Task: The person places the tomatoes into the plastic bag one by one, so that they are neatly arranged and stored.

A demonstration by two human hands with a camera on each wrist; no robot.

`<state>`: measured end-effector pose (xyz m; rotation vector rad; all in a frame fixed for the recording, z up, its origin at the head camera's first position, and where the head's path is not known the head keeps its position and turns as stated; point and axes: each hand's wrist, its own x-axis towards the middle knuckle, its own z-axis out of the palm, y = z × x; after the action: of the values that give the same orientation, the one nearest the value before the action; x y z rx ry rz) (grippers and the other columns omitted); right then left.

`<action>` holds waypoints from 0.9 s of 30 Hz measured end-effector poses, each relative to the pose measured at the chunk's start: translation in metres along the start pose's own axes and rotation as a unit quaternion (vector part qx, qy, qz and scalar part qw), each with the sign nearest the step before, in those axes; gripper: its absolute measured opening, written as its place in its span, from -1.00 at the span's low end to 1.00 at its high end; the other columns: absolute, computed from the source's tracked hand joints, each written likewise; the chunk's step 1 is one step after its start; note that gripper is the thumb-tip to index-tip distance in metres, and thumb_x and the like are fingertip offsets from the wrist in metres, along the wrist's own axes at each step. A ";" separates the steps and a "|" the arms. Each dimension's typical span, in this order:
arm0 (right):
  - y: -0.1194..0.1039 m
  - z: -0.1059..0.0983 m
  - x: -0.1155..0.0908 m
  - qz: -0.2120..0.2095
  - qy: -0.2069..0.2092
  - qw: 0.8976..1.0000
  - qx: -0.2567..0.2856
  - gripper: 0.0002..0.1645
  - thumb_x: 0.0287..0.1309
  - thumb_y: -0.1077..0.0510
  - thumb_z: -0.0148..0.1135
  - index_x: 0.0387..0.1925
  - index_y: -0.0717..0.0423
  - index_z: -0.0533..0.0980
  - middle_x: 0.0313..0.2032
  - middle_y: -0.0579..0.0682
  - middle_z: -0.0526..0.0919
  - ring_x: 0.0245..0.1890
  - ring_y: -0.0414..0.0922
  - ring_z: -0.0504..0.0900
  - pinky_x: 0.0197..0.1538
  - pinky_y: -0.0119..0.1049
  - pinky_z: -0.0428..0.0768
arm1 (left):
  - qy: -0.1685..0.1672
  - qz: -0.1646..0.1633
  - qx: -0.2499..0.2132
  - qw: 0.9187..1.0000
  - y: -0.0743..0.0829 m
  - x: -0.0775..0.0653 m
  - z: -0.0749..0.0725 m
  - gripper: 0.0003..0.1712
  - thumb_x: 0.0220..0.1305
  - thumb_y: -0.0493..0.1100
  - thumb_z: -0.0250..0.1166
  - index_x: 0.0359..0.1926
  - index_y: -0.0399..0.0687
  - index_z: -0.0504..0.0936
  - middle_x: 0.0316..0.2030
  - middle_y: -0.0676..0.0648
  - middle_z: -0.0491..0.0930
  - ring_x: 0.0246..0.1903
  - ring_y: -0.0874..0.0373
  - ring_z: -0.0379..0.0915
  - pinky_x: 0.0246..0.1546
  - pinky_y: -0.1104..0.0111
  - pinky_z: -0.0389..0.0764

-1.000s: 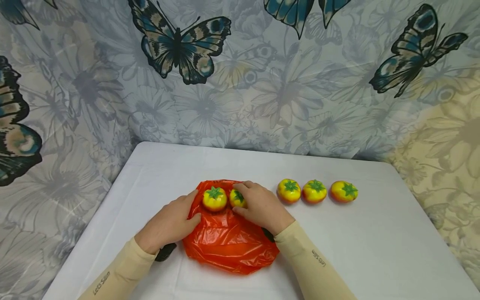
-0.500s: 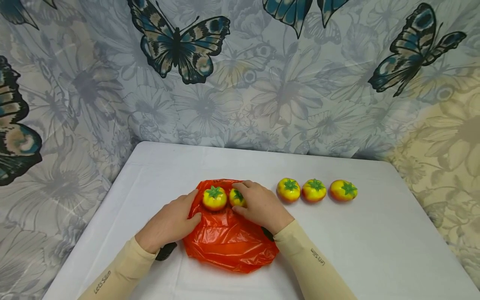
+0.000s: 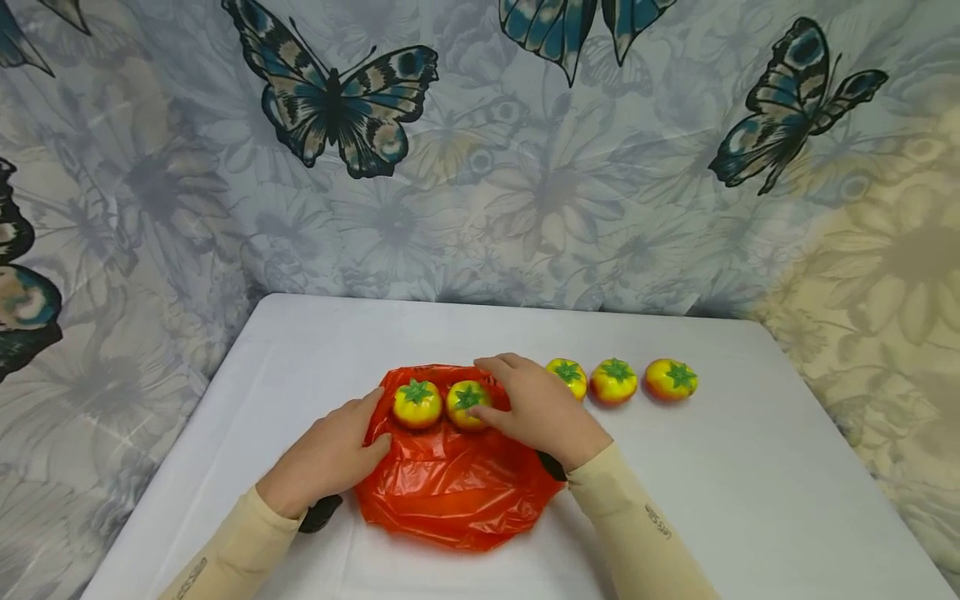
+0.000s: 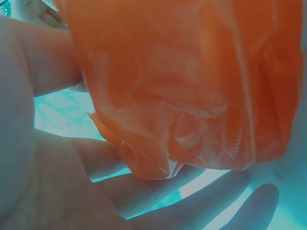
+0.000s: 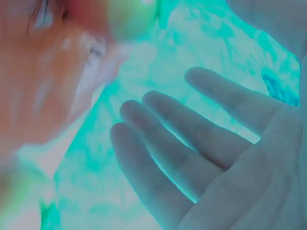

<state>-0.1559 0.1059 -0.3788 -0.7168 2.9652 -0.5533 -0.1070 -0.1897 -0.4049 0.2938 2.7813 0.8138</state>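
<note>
A red plastic bag (image 3: 457, 500) lies on the table with two yellow-red fruits on it, each topped by a green star-shaped leaf: a left fruit (image 3: 417, 406) and a right fruit (image 3: 457, 398). My left hand (image 3: 322, 458) rests at the bag's left side. In the left wrist view its fingers (image 4: 192, 201) are spread and fairly straight beside the hanging bag plastic (image 4: 163, 86). My right hand (image 3: 551, 412) hovers at the bag's right side, its thumb overlapping the right fruit. In the right wrist view the fingers (image 5: 172, 158) are extended, apart from the bag, holding nothing.
Three more such fruits stand in a row right of the bag: a near one (image 3: 567, 375) partly behind my right hand, a middle one (image 3: 613, 383) and a far one (image 3: 671, 381). The white table (image 3: 750, 467) ends at a butterfly-patterned cloth (image 3: 555, 200).
My right hand has let go of the right fruit and drawn back to the right, uncovering it. The fruit stays on the bag. The head view has shifted slightly.
</note>
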 end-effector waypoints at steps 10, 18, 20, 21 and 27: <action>0.081 -0.045 -0.048 0.079 0.080 0.994 -0.003 -0.26 0.37 -0.12 0.47 0.46 0.07 0.52 0.36 0.16 0.65 0.25 0.18 0.68 0.32 0.23 0.66 | -0.017 0.002 -0.001 1.000 0.004 -0.002 0.001 -0.10 0.52 0.03 0.27 0.69 -0.22 0.18 0.47 -0.33 0.49 0.38 -0.26 0.53 0.28 -0.24 0.64; 0.142 -0.066 -0.087 0.142 0.086 0.986 -0.008 -0.25 0.42 -0.08 0.42 0.48 0.16 0.48 0.39 0.31 0.58 0.19 0.30 0.65 0.29 0.33 0.61 | -0.015 0.012 0.004 1.000 0.004 -0.002 0.002 -0.11 0.51 0.03 0.29 0.68 -0.23 0.20 0.43 -0.33 0.53 0.33 -0.24 0.57 0.22 -0.23 0.68; 0.152 -0.069 -0.092 0.153 0.086 0.985 -0.007 -0.25 0.44 -0.07 0.39 0.50 0.18 0.45 0.42 0.33 0.55 0.43 0.38 0.48 0.43 0.42 0.45 | -0.013 0.012 0.006 1.000 0.004 -0.001 0.002 -0.11 0.51 0.03 0.29 0.67 -0.24 0.21 0.44 -0.33 0.52 0.35 -0.25 0.56 0.23 -0.24 0.67; 0.157 -0.071 -0.094 0.157 0.085 0.984 -0.007 -0.23 0.44 -0.08 0.38 0.51 0.19 0.44 0.42 0.34 0.54 0.44 0.39 0.46 0.45 0.43 0.42 | -0.013 0.012 0.007 1.000 0.004 -0.001 0.002 -0.11 0.51 0.04 0.29 0.67 -0.23 0.21 0.44 -0.33 0.52 0.35 -0.25 0.56 0.24 -0.25 0.67; 0.179 -0.072 -0.098 0.180 0.077 0.981 -0.007 -0.12 0.42 -0.14 0.39 0.56 0.22 0.35 0.45 0.43 0.45 0.47 0.46 0.36 0.48 0.49 0.32 | -0.016 0.014 0.012 1.000 0.004 0.000 0.002 -0.10 0.52 0.03 0.29 0.68 -0.24 0.19 0.44 -0.34 0.52 0.36 -0.26 0.56 0.24 -0.24 0.67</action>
<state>-0.1551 0.3226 -0.3781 -0.1313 3.1308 -0.5819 -0.1059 -0.1850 -0.4040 0.3465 2.7640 0.7756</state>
